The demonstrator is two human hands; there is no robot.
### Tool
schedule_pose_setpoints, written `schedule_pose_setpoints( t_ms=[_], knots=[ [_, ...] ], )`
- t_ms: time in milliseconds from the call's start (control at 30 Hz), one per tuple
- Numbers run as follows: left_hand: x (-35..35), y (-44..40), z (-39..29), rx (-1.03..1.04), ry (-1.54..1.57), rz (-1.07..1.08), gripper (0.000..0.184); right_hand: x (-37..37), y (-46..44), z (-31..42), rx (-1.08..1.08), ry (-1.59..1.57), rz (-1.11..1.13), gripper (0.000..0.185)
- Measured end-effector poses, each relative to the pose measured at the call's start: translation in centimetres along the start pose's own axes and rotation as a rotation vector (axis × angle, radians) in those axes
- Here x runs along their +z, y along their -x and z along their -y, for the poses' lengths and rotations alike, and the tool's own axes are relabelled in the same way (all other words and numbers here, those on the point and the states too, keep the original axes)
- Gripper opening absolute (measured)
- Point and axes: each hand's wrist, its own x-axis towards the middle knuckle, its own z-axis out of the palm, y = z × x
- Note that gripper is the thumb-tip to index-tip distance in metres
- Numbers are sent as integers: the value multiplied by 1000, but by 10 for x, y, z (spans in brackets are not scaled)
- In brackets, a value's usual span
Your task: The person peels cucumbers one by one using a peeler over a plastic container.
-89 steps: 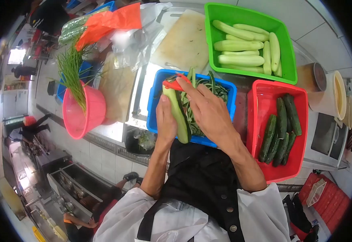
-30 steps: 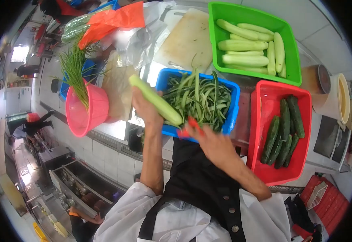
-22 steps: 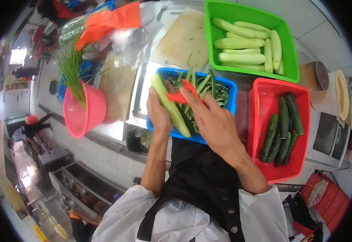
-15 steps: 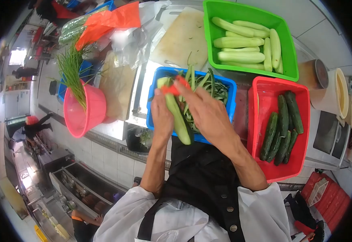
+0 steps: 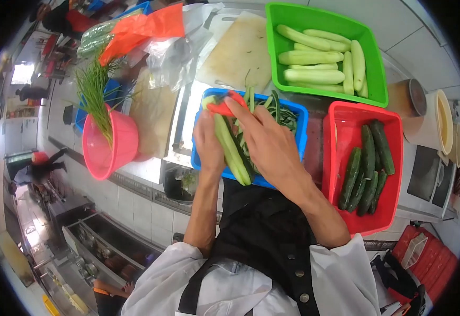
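Observation:
My left hand [image 5: 207, 141] is closed around a partly peeled cucumber [image 5: 231, 152], which slants over the blue tub [image 5: 303, 138]. Pale green flesh shows along much of it, with a dark strip of skin on its right side. In my right hand [image 5: 272, 139] is a red peeler [image 5: 224, 107], at the cucumber's far end. Green peelings [image 5: 285, 116] lie in the blue tub below. Part of the peeler is hidden by my fingers.
Peeled cucumbers fill a green tub [image 5: 381, 84] at the back right. Unpeeled dark cucumbers [image 5: 367, 171] lie in a red tub [image 5: 337, 221] on the right. A pink bucket [image 5: 111, 145] with green stalks stands left, near a cutting board [image 5: 235, 50] and plastic bags [image 5: 145, 31].
The peeler has moved slightly up toward the cucumber's far end. The cucumber has turned a little in my left hand, and both hands stay over the blue tub.

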Motion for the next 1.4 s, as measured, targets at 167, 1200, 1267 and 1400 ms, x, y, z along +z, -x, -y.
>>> schedule_pose_setpoints(
  t_ms=[167, 1200, 1267, 1400],
  knots=[
    [-9, -4, 6, 38, 29, -55, 48, 9, 6, -5, -43, 12, 102, 51],
    [-20, -24, 6, -73, 580, 27, 49, -16, 33, 1, 106, 44, 328, 51],
    [-8, -10, 8, -40, 89, 6, 54, -12, 12, 1, 35, -25, 93, 49],
    [1, 2, 6, -47, 14, 120, 55, -5, -4, -4, 18, -3, 47, 48]
  ],
)
